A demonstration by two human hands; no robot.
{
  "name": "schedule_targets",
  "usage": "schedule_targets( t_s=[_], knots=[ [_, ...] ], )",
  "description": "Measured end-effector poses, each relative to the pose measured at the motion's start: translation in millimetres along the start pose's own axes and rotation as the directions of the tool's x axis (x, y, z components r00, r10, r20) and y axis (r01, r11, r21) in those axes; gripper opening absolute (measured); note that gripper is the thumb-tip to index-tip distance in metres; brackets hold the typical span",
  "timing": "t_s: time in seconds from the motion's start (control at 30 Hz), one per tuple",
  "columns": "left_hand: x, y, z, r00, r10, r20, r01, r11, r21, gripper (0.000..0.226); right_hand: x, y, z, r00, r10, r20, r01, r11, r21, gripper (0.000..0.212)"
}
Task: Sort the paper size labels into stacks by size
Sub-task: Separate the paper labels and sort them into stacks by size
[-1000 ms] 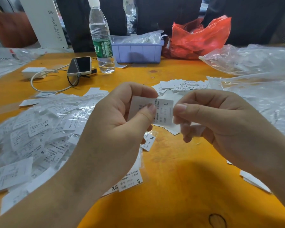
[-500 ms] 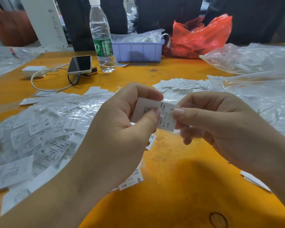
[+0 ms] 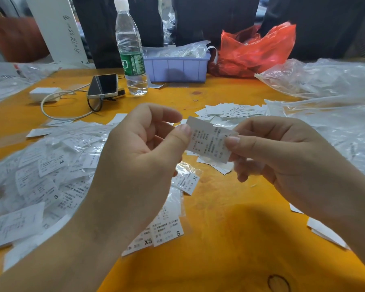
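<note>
I'm checking one label (image 3: pixel 209 142) held above the counter (image 3: pixel 230 239), left hand (image 3: pixel 139 157) and right hand (image 3: pixel 282 157) each pinching an edge, both grips clamped on it. Its size letter is hidden under my thumb; next move likely reading it, then dropping it on the matching stack. Thin, matte, rectangular paper; loose pile (image 3: pixel 40 175) lying left.

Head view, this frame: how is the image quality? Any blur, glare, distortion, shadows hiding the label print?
Head view: even soft light; hands cast a soft shadow on the orange table; the held label is slightly blurred, its size letter covered by the right thumb; glare on the clear plastic bags; wide-angle bending tilts the water bottle; the label pile smears toward the left edge.
</note>
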State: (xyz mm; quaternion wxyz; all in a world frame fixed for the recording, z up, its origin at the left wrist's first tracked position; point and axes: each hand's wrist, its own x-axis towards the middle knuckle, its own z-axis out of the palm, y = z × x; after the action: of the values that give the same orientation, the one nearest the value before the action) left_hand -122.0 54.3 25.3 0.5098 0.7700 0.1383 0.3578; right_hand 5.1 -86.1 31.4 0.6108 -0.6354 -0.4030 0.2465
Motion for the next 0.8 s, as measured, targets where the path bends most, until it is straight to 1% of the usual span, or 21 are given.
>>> schedule_targets(
  t_s=[0.2,0.37,0.53,0.8],
  knots=[
    [-0.3,-0.1,1.8,1.0,0.019,0.006,-0.02,0.998,0.06,0.013,0.0,0.5,0.4,1.0,-0.008,0.004,0.008,1.0,0.011,0.016],
    [-0.1,-1.3,1.6,0.999,0.052,-0.016,-0.048,0.986,0.159,0.014,0.4,0.8,1.5,1.0,-0.017,0.014,0.016,1.0,0.021,0.016],
    [-1.9,-1.5,4.1,0.999,0.048,0.007,-0.049,0.988,0.144,0.012,0.2,2.2,2.2,1.0,-0.018,0.012,0.018,1.0,-0.019,0.017],
    [-6.4,-0.8,7.5,0.995,0.076,0.059,-0.084,0.985,0.151,0.008,-0.8,2.3,0.6,1.0,-0.018,-0.02,0.018,0.999,-0.029,0.015]
  ],
)
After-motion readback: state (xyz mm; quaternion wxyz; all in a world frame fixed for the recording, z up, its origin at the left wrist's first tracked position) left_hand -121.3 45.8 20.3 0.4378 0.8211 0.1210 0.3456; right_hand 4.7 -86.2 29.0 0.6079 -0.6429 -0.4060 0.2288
